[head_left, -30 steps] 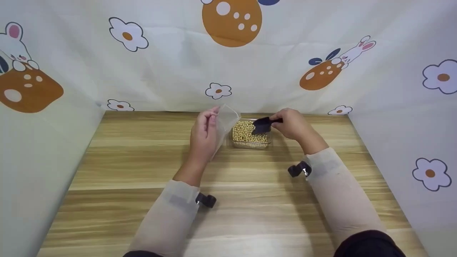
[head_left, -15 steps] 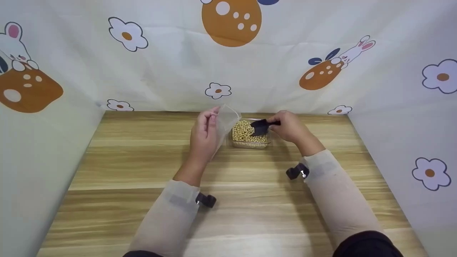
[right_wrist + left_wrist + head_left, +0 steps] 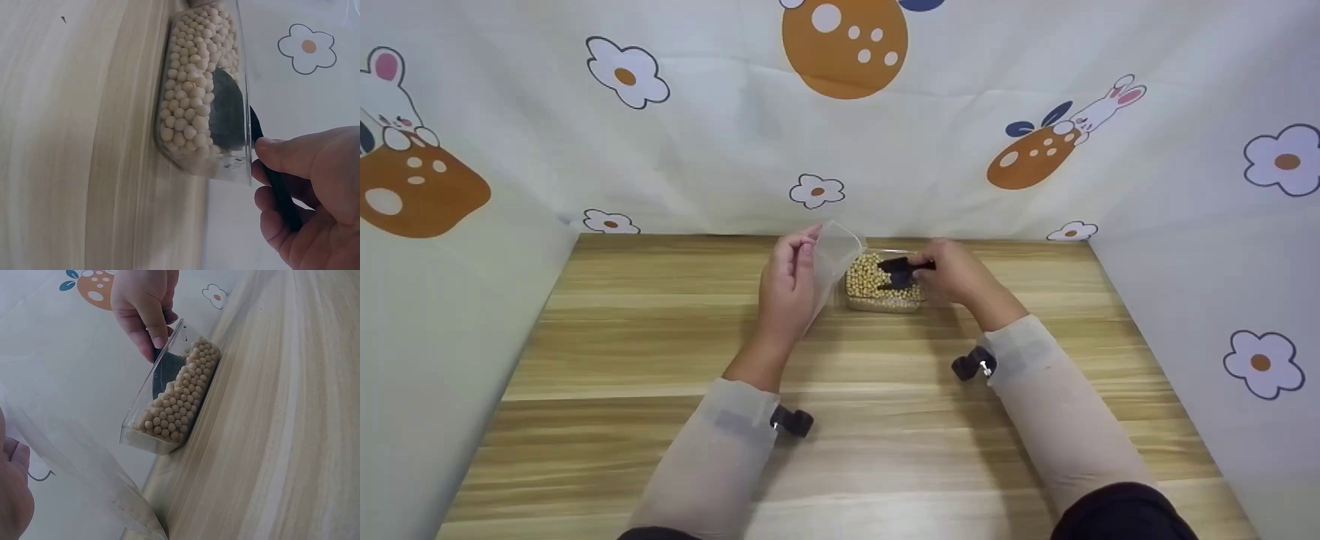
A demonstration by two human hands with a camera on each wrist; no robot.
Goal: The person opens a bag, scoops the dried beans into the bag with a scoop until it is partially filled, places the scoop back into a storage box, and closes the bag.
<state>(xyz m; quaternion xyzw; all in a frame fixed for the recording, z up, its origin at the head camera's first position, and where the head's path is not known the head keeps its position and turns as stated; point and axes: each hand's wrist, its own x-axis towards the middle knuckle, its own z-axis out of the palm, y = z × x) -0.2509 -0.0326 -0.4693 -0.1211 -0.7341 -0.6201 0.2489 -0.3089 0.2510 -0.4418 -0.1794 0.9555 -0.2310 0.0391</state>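
Note:
A clear rectangular container (image 3: pixel 885 306) stands near the back of the wooden table, holding many round pale-yellow soybeans (image 3: pixel 867 276). My right hand (image 3: pixel 956 271) grips the handle of a small black scoop (image 3: pixel 896 273), whose blade is dug into the beans inside the container. The right wrist view shows the blade (image 3: pixel 226 109) partly buried behind the container's clear wall. On the other side, my left hand (image 3: pixel 789 281) pinches the top of a translucent plastic bag (image 3: pixel 834 255). The bag hangs upright with its mouth spread, just left of the container.
The wooden table (image 3: pixel 840 450) runs up to a pale curtain (image 3: pixel 720 150) printed with flowers, oranges and rabbits, close behind the container. Side curtains border the table left and right. Small black cameras (image 3: pixel 793 421) are strapped to both wrists.
My right hand has moved left and slightly toward me, pushing the scoop deeper into the soybeans. The left hand and the bag have stayed in place.

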